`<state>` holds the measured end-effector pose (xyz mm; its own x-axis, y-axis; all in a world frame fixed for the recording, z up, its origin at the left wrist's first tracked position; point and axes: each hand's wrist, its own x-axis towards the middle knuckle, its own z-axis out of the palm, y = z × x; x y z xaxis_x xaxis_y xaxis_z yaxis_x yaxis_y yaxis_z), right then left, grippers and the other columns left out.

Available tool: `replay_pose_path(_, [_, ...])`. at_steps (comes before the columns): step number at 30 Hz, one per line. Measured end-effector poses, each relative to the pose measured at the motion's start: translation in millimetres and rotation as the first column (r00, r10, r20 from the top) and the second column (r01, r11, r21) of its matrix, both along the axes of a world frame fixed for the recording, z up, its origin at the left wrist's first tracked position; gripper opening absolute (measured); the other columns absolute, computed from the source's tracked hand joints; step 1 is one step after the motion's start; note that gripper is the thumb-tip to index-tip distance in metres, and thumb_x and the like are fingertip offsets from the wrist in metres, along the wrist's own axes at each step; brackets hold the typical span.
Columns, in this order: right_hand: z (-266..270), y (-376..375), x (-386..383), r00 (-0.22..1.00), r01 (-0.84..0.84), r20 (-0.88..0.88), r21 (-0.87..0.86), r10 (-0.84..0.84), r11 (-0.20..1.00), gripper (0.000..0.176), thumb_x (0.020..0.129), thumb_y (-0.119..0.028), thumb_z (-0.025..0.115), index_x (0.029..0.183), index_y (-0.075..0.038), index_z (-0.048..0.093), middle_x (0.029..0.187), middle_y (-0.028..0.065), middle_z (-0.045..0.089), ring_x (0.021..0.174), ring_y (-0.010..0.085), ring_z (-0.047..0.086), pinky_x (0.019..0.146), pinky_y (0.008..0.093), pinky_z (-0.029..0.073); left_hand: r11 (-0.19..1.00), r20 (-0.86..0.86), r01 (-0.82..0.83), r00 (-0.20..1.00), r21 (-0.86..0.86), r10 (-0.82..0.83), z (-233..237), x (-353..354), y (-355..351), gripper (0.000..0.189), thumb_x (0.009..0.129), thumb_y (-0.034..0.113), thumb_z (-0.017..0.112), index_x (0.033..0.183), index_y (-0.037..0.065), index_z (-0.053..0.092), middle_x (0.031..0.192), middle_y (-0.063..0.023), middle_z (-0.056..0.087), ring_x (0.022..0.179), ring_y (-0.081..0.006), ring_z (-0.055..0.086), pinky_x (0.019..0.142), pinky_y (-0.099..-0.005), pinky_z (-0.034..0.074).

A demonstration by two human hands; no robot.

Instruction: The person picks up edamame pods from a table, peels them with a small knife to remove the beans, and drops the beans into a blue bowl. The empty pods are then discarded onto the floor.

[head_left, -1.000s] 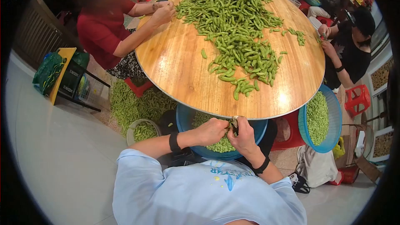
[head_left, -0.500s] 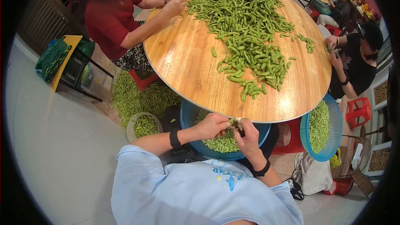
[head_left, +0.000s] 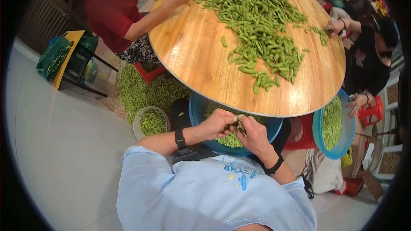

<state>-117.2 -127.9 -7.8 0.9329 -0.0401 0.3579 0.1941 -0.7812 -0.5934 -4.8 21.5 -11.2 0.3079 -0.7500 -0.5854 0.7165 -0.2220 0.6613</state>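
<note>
bright, fisheye-warped, dark vignetted edges

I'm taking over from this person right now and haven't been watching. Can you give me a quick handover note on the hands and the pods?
Left hand: closed on one pod, above the blue basin.
Right hand: pinching the same pod from the other side.
Things: a heap of pods lies on the round table, its near end just past the table edge in front of the hands.
Done: the blue basin is partly filled with greens; I cannot tell whether pods or beans. A second blue basin to the right is also filled.
Left: the heap on the table is large.
</note>
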Motion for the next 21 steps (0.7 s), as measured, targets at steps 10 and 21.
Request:
replay_pose_path(10, [-7.4, 6.0, -6.5, 0.986, -0.141, 0.104, 0.093, 0.131, 0.986, 0.019, 0.076, -0.005, 0.068, 0.092, -0.002, 0.059, 0.07, 0.0109, 0.049, 0.059, 0.0272, 0.057, 0.049, 0.0354, 0.046, 0.97, 0.811, -0.051, 0.56, 0.238, -0.169, 23.1, 5.7, 40.1, 0.012, 0.088, 0.011, 0.054, 0.089, 0.004, 0.063, 0.068, -0.0076, 0.057, 0.054, -0.0213, 0.054, 0.049, -0.0314, 0.045])
replay_pose_path(21, [-8.4, -9.5, -14.9, 0.897, 0.26, -0.373, 0.879, 0.237, 0.399, 0.017, 0.095, -0.013, 0.052, 0.082, -0.002, 0.054, 0.076, 0.0086, 0.062, 0.049, 0.0088, 0.052, 0.04, 0.0219, 0.038, 0.954, 0.908, -0.037, -0.296, 0.297, -0.295, 72.1, 108.0, 21.6, 0.017, 0.08, 0.011, 0.061, 0.092, 0.0, 0.063, 0.084, -0.0204, 0.059, 0.083, -0.0378, 0.058, 0.076, -0.043, 0.048])
